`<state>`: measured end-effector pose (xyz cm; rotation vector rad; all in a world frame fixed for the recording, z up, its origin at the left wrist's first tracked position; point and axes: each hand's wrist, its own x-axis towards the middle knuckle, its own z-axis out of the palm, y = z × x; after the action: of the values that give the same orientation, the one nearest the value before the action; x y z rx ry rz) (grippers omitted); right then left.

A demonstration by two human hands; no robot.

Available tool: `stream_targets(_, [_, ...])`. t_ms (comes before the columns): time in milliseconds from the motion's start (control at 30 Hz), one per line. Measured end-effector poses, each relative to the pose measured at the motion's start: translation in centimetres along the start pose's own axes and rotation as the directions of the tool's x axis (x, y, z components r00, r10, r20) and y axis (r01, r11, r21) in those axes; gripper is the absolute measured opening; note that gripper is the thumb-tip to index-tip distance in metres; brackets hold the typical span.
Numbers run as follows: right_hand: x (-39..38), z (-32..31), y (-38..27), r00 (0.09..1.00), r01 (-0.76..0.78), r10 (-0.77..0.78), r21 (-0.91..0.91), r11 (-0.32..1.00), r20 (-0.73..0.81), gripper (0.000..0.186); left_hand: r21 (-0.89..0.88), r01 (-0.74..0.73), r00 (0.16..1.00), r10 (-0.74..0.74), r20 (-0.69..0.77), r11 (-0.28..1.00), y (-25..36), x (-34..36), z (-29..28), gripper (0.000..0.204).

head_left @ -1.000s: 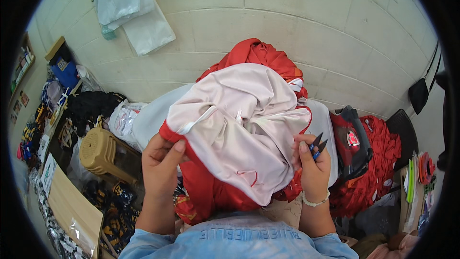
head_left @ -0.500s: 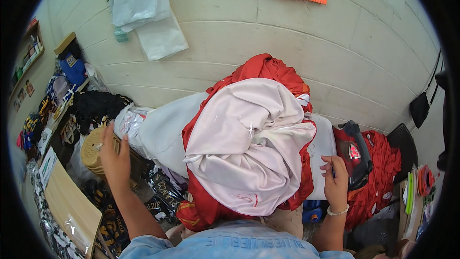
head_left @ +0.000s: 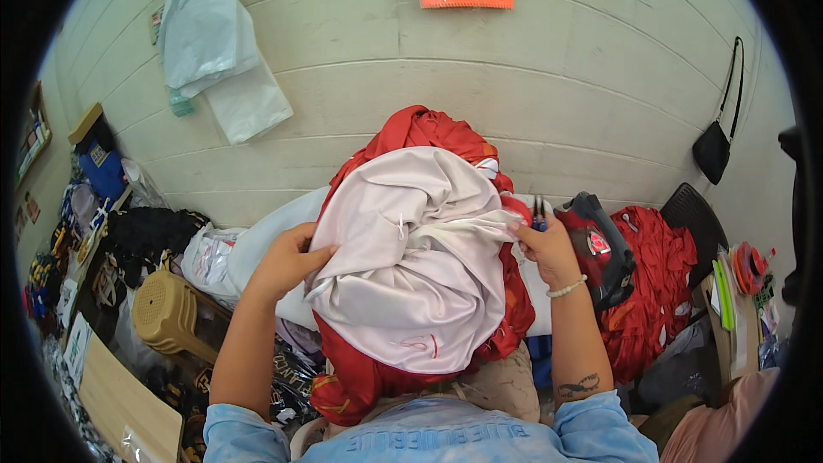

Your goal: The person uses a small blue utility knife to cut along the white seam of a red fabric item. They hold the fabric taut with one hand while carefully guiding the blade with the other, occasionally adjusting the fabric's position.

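Observation:
A large piece of shiny white cloth (head_left: 411,266) lies bunched over a pile of red garments (head_left: 429,124) in front of me. It has a small red thread mark near its near edge. My left hand (head_left: 296,261) is closed on the cloth's left edge, thumb on top. On the right, my right hand (head_left: 549,249) pinches a gathered fold of the cloth between thumb and fingers. Small thread snips (head_left: 539,213) with two dark tips and some blue stick up from that same hand. Both hands rest at the sides of the pile.
Under the pile runs a white padded board (head_left: 249,249). At right stand a dark grey and red clothes iron (head_left: 596,244) and more red garments (head_left: 651,291). Stacked tan plastic stools (head_left: 163,304) are at left, near black garments (head_left: 150,236). A block wall (head_left: 360,77) rises behind.
Both hands have come inward from the sides and taken hold of the white cloth's edges. The right side of the cloth is now drawn into a fold. The view has shifted slightly.

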<state>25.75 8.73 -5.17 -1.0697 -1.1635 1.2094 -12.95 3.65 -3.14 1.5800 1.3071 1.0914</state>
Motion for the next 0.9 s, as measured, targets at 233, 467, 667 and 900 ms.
stream_targets(233, [-5.3, -3.9, -1.6, 0.943, 0.27, -0.279, -0.072, 0.96, -0.183, 0.016, 0.121, -0.338, 0.809, 0.354, -0.47, 0.933, -0.9, -2.8, -3.4, 0.023])
stream_targets(467, [-6.5, -4.2, 0.5, 0.927, 0.297, -0.307, -0.076, 0.952, -0.218, 0.011, 0.154, -0.303, 0.775, 0.337, -0.534, 0.94, -2.1, -5.5, -3.5, 0.026])
stream_targets(667, [-7.1, -4.7, 2.4, 0.922, 0.282, -0.275, -0.016, 0.959, -0.273, 0.013, 0.006, -0.313, 0.789, 0.264, -0.555, 0.95, -3.4, -6.2, -3.5, 0.012])
stream_targets(900, [-6.4, -4.3, 2.5, 0.893, 0.297, -0.261, 0.045, 0.954, -0.367, 0.008, -0.423, -0.307, 0.867, 0.068, -0.494, 0.853, -2.6, -5.9, -2.7, 0.004])
